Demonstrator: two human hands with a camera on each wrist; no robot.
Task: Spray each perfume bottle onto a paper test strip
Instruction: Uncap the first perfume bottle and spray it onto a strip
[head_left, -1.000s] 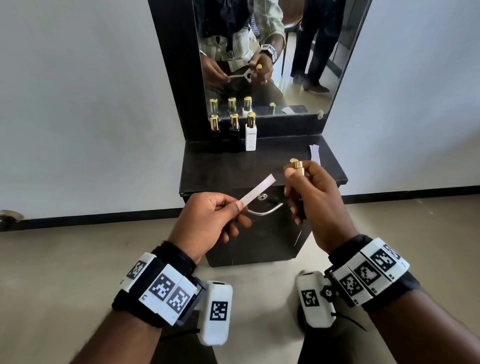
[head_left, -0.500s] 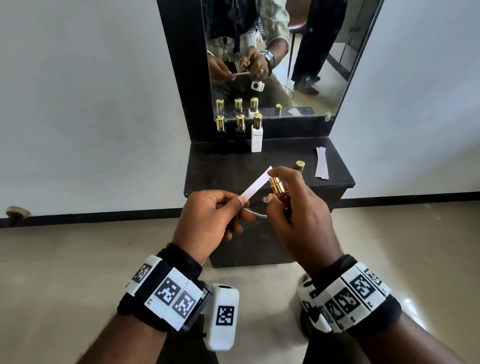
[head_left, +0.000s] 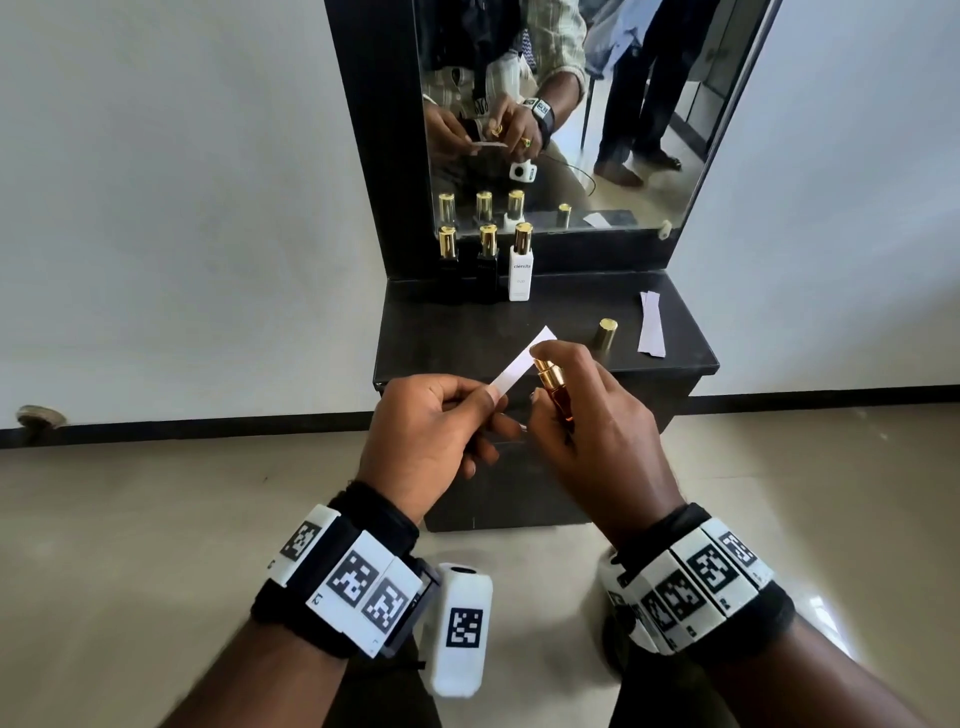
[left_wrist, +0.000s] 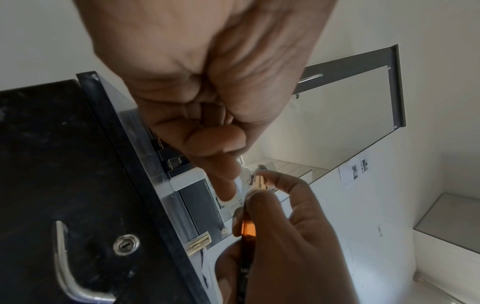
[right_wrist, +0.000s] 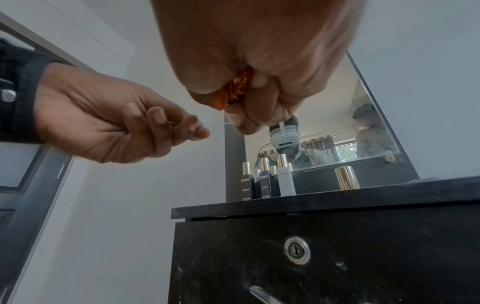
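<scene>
Your amber bottle meets the strip in front of the black cabinet (head_left: 670, 358).

Your left hand (head_left: 426, 431) pinches the white paper test strip (head_left: 519, 366), angled toward 1 o'clock. Your right hand (head_left: 597, 431) grips the amber glass perfume bottle (head_left: 556, 397), gold nozzle just beside the strip. The loose gold cap (head_left: 605, 332) stands at 2 o'clock; three capped bottles (head_left: 488, 262) at 12.

The leftmost black bottle (right_wrist: 245, 186) reads "clensta" over "FOUNDER"; the dark blue bottle (right_wrist: 264, 185) beside it reads "clensta" over "BLEU"; the white bottle (right_wrist: 285, 183) reads "clensta", legible in the head view too; smaller print at the dark bottles' bases is too fine to read.
</scene>
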